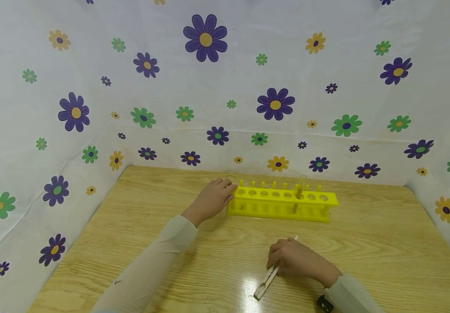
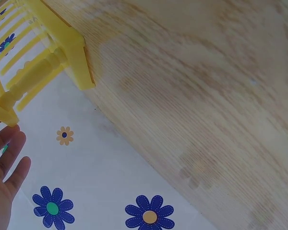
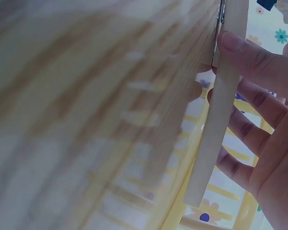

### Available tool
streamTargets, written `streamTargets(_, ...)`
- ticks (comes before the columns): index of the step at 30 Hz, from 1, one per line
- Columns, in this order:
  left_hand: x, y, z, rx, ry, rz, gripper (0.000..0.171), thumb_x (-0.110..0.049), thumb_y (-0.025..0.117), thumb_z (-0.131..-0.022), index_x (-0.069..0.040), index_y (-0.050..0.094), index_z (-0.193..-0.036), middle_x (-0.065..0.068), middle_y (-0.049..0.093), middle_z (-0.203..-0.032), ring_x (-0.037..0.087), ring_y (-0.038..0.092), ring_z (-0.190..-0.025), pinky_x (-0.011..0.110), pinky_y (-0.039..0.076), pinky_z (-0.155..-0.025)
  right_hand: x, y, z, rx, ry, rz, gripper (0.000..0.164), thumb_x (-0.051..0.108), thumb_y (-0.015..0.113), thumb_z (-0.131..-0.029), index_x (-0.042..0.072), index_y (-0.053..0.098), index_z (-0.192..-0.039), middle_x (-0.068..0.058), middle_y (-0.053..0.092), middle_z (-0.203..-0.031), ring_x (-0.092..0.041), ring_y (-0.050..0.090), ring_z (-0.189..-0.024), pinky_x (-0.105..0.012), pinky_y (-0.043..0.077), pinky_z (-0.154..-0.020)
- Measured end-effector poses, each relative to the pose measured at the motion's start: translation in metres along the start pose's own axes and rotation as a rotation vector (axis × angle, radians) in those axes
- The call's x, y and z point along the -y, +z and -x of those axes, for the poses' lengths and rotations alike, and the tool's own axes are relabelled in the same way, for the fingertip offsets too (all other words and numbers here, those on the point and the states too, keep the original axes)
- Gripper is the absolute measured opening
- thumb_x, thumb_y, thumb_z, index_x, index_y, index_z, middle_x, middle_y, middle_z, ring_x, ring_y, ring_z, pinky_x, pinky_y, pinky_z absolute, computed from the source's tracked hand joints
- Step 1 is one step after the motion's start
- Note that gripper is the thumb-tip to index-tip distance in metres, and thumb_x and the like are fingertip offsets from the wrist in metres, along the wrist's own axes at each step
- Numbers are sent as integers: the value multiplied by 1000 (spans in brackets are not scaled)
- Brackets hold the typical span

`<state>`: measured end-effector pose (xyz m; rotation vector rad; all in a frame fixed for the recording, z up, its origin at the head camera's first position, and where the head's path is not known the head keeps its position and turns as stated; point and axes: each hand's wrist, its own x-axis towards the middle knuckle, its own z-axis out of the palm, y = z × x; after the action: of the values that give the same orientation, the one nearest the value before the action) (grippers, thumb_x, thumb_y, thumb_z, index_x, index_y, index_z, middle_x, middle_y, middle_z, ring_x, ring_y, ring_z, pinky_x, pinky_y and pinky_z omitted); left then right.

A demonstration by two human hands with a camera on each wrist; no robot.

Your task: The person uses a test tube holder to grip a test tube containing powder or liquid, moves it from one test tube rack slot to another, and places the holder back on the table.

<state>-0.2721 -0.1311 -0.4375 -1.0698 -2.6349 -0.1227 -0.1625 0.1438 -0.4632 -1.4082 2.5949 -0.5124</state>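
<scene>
A yellow test tube rack [image 1: 280, 216] stands toward the back of the wooden table. One glass test tube [image 1: 302, 181], with brownish liquid low inside, sits upright in a hole near the rack's right end. My left hand [image 1: 211, 200] rests against the rack's left end; in the left wrist view its visible fingers [image 2: 17, 143] are fairly straight, a fingertip touching the rack's corner, the thumb hidden. In front of the rack, my right hand [image 1: 297, 258] holds a wooden test tube clamp [image 1: 266, 284] low over the table, thumb on one side and fingers on the other.
The wooden tabletop [image 1: 139, 243] ends at a white flower-patterned cloth [image 1: 233, 78] behind and on both sides. A small black object [image 1: 324, 303] is at the right sleeve's cuff. Small yellow pegs [image 1: 274, 184] stand along the rack's back.
</scene>
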Motion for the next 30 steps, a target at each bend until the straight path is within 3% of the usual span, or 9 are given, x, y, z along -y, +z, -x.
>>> streamTargets(15, 0, 0, -1, -14, 5, -27, 24, -23, 53, -96, -11, 58, -116, 5, 59, -109, 22, 57, -98, 36, 49, -90, -1, 0, 1, 7, 15, -2, 28, 6, 78, -71, 26, 72, -90, 14, 64, -91, -3, 55, -85, -26, 37, -72)
streamTargets(30, 1, 3, -3, 15, -3, -121, 22, -27, 52, -97, -14, 57, -114, 3, 60, -110, 22, 57, -102, 39, 46, -96, 0, -1, 1, 32, 31, -23, 28, 12, 81, -69, 26, 72, -92, 13, 63, -90, -1, 54, -82, -24, 34, -70)
